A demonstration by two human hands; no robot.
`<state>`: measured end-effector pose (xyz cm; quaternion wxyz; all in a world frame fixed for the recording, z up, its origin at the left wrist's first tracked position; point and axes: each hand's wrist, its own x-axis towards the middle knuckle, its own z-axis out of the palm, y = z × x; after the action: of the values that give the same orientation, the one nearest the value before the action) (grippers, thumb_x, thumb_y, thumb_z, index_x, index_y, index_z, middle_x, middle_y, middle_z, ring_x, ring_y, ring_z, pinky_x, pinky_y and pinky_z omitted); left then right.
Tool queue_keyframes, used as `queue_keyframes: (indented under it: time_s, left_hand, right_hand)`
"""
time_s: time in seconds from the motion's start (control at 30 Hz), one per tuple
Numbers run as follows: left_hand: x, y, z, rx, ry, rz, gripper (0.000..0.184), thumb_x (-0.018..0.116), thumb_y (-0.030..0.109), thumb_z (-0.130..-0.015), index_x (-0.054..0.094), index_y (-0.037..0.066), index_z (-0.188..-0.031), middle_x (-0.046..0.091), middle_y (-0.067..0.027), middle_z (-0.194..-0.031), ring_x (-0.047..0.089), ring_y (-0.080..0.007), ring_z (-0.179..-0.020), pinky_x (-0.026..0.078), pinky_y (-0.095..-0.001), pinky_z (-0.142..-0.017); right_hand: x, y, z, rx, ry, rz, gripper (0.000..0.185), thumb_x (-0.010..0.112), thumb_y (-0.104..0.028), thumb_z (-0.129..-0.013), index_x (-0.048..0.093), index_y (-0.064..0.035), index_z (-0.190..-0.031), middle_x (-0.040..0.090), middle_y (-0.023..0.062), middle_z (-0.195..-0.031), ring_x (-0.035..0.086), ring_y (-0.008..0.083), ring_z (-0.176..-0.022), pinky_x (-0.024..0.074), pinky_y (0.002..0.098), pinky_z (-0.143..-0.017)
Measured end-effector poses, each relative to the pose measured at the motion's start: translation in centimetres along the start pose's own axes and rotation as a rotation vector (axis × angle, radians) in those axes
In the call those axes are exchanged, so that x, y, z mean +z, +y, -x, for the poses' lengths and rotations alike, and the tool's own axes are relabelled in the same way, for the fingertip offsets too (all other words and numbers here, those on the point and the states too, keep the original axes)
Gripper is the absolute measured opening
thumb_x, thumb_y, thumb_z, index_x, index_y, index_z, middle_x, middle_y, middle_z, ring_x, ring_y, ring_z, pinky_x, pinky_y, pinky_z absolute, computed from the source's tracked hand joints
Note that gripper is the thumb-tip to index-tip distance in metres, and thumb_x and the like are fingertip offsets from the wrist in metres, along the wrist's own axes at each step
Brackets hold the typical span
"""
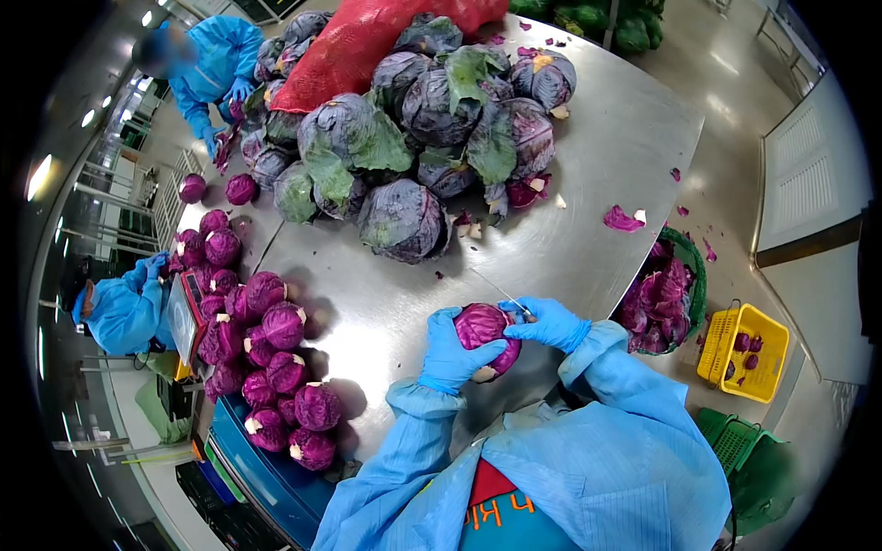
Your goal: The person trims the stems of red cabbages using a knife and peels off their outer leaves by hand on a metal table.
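A peeled red cabbage [481, 328] is held over the steel table [395, 294], near its front edge. Wrapped around its left side is my left hand [451, 352], in a blue glove, with the thumb across the front. My right hand [548, 325], also gloved, grips a small knife [525, 310] at the cabbage's right side, fingers closed and touching the leaves. Untrimmed cabbages [404, 219] with dark outer leaves are heaped beyond my hands. Peeled purple cabbages [284, 325] are piled to the left.
A red mesh sack [349, 50] lies on the heap. Right of the table are a green basket of leaves [695, 266] and a yellow crate [774, 344]. Loose leaves [623, 219] lie about. One co-worker [219, 55] is at the upper left, another [127, 312] at the left.
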<state>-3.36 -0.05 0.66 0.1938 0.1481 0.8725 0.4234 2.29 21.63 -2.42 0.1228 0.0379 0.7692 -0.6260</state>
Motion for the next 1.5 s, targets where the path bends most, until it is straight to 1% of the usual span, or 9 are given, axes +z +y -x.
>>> queue_keyframes:
  time_s: [0.33,0.57,0.77,0.87,1.07,1.17,1.27,1.37,1.5]
  left_hand:
    - [-3.4,-5.1,2.3,0.235,-0.142,0.095,0.112,0.087,0.049,-0.058,0.033,0.004,-0.146,0.026,-0.0226,-0.152,0.026,-0.0369,-0.141,0.023,-0.0430,-0.116]
    - [-4.5,-6.9,4.9,0.332,-0.231,0.176,0.111,0.085,0.048,-0.058,0.032,0.007,-0.147,0.026,-0.0212,-0.152,0.023,-0.0365,-0.142,0.020,-0.0440,-0.116]
    - [-4.7,-3.2,3.8,0.356,-0.320,-0.065,0.114,0.084,0.049,-0.059,0.028,0.005,-0.148,0.027,-0.0293,-0.148,0.026,-0.0448,-0.138,0.023,-0.0469,-0.114]
    - [-3.9,-1.2,4.2,0.329,-0.266,-0.233,0.120,0.083,0.052,-0.059,0.022,-0.002,-0.147,0.026,-0.0351,-0.145,0.030,-0.0502,-0.133,0.027,-0.0491,-0.111]
    - [-1.7,0.0,4.8,0.296,-0.102,-0.315,0.115,0.083,0.051,-0.060,0.027,-0.005,-0.144,0.031,-0.0320,-0.143,0.036,-0.0469,-0.130,0.031,-0.0482,-0.109]
    - [-2.3,-2.7,5.0,0.345,-0.063,-0.100,0.111,0.084,0.049,-0.059,0.032,-0.002,-0.143,0.035,-0.0294,-0.142,0.037,-0.0456,-0.129,0.032,-0.0475,-0.109]
    - [-3.7,-4.5,5.3,0.045,0.004,0.227,0.104,0.089,0.042,-0.058,0.038,-0.001,-0.139,0.046,-0.0208,-0.134,0.047,-0.0335,-0.123,0.038,-0.0418,-0.105]
    - [-3.2,-5.1,5.0,-0.254,0.116,0.733,0.085,0.088,0.030,-0.066,0.044,-0.003,-0.131,0.055,-0.0119,-0.122,0.056,-0.0210,-0.109,0.045,-0.0350,-0.097]
    - [-0.7,-6.4,3.3,-0.426,0.063,1.078,0.061,0.074,0.039,-0.081,0.053,-0.003,-0.121,0.060,-0.0111,-0.114,0.059,-0.0206,-0.101,0.048,-0.0328,-0.092]
  right_hand:
    - [-3.0,5.4,0.9,0.083,0.287,0.560,0.022,0.057,-0.033,-0.085,0.062,-0.0118,-0.088,0.064,0.0175,-0.089,0.063,0.0393,-0.080,0.0496,0.0472,-0.069]
    - [-8.0,3.3,3.4,0.088,0.651,0.704,0.050,0.067,-0.020,-0.085,0.052,-0.0113,-0.133,0.061,0.0153,-0.106,0.062,0.0286,-0.097,0.0510,0.0365,-0.079]
    - [3.2,-3.8,-1.4,0.055,-0.052,0.250,0.061,0.070,-0.056,-0.078,0.063,-0.0096,-0.118,0.066,0.0163,-0.098,0.064,0.0309,-0.089,0.0491,0.0397,-0.077]
    - [3.5,-5.6,-3.1,0.057,-0.222,0.390,0.050,0.066,-0.053,-0.081,0.067,-0.0081,-0.102,0.066,0.0185,-0.095,0.063,0.0371,-0.088,0.0497,0.0445,-0.076]
    - [3.3,-3.1,-1.8,-0.049,0.050,0.479,0.029,0.061,-0.039,-0.086,0.064,-0.0107,-0.093,0.065,0.0170,-0.086,0.063,0.0374,-0.081,0.0490,0.0463,-0.070]
    - [0.7,0.6,-0.3,-0.054,0.289,0.720,0.020,0.060,-0.033,-0.086,0.059,-0.0127,-0.087,0.063,0.0141,-0.081,0.063,0.0374,-0.073,0.0493,0.0477,-0.063]
    - [-5.5,4.6,3.0,-0.042,0.601,0.698,0.016,0.060,-0.029,-0.086,0.060,-0.0125,-0.086,0.062,0.0153,-0.081,0.062,0.0377,-0.075,0.0501,0.0469,-0.065]
    - [-12.2,9.0,8.2,0.116,0.721,0.806,0.019,0.067,-0.027,-0.084,0.058,-0.0092,-0.085,0.060,0.0158,-0.078,0.060,0.0362,-0.070,0.0488,0.0428,-0.062]
    - [-18.1,17.3,15.5,0.619,0.731,0.868,0.025,0.067,-0.029,-0.085,0.061,-0.0079,-0.096,0.062,0.0161,-0.079,0.063,0.0322,-0.075,0.0490,0.0439,-0.068]
